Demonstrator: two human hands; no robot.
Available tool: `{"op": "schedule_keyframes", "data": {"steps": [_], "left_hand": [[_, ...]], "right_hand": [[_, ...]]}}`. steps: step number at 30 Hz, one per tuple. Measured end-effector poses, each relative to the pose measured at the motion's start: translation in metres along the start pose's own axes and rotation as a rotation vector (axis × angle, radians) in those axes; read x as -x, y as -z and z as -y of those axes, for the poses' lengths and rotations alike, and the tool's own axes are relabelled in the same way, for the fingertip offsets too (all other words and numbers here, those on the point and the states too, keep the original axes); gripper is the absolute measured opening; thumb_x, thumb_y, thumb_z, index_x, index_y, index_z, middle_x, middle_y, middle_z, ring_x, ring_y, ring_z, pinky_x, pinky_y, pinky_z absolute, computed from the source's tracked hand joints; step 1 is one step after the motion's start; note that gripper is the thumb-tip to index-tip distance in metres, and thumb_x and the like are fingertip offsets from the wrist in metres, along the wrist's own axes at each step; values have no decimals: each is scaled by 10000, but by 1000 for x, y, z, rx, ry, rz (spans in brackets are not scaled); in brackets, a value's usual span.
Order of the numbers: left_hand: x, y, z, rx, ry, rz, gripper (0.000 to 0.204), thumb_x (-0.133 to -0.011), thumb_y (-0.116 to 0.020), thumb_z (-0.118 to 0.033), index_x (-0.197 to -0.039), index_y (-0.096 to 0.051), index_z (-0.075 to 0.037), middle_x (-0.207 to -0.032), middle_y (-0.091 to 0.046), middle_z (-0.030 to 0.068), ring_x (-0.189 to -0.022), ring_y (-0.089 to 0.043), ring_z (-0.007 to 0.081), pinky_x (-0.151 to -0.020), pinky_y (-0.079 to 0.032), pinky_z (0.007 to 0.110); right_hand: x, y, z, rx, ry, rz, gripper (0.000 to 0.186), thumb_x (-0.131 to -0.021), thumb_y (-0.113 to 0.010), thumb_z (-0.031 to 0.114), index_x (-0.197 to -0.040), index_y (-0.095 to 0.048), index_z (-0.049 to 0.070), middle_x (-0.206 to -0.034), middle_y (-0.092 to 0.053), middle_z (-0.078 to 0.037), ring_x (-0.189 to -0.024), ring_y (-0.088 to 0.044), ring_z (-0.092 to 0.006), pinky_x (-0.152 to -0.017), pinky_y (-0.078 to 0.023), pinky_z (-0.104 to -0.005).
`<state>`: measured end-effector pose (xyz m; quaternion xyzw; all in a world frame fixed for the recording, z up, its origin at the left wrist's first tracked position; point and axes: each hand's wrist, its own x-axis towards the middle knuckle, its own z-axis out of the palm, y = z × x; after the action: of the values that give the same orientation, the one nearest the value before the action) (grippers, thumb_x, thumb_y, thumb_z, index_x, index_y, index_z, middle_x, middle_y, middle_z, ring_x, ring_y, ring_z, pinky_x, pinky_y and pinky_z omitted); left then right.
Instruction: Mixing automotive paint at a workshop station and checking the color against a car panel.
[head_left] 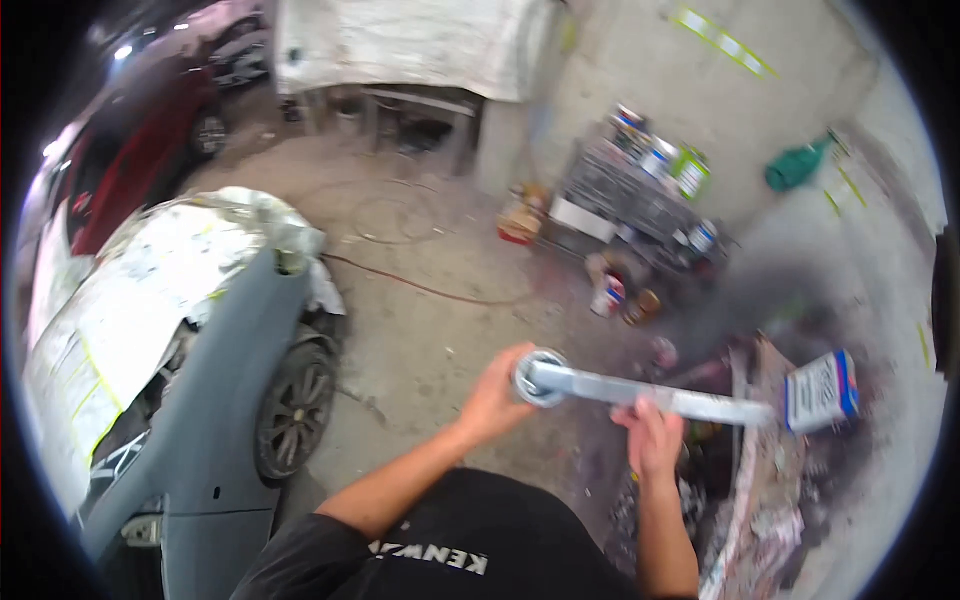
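Grey-painted metal made up the flat stirring stick (655,396) that the person held level in front of the chest, in the head view, the only one. Left hand (495,400) was wrapped around a small round tin (540,377), fingers curled about its side, with one end of the stick resting across the tin's open top. Right hand (652,437) gripped the stick near its middle, fingers closed over it from below. The far end of the stick reached toward a rectangular can (822,390) with a white, blue and red label, standing on a paint-spattered bench (765,470) at the right. To the left stood a grey primed car (215,400), its upper body masked with paper (130,310), one dark wheel (295,408) showing. Farther back, a rack of paint cans (640,185) sat against the concrete wall (760,110), and a hose (420,288) trailed over the floor.
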<state>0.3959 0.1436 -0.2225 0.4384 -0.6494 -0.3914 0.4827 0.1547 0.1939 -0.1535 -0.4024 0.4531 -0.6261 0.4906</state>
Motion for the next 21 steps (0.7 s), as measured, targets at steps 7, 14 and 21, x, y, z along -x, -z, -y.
{"op": "schedule_keyframes", "data": {"steps": [7, 14, 21], "left_hand": [[5, 10, 29, -195, -78, -17, 783, -735, -827, -136, -1421, -457, -68, -1434, -514, 191, -1394, -431, 407, -1145, -389, 470], [-9, 40, 41, -245, 37, -74, 821, -747, -817, -130, -1468, -426, -84, -1455, -494, 181, -1391, -432, 401, -1152, -380, 464], [-74, 64, 54, -425, 45, -182, 808, -721, -847, -144, -1426, -462, -58, -1432, -514, 160, -1382, -441, 378, -1138, -390, 453]], "right_hand": [[-20, -64, -10, 860, 410, 603, 186, -855, -692, 6, -1033, -747, 11, -955, -725, -167, -837, -716, -300, -754, -563, -348], [-79, -107, -21, 799, 468, 797, 192, -854, -719, 58, -1042, -756, 65, -952, -714, -145, -839, -713, -324, -713, -571, -370], [-188, -137, -20, 784, 704, 963, 198, -853, -719, 50, -1047, -758, 53, -952, -722, -133, -801, -704, -307, -671, -572, -364]]}}
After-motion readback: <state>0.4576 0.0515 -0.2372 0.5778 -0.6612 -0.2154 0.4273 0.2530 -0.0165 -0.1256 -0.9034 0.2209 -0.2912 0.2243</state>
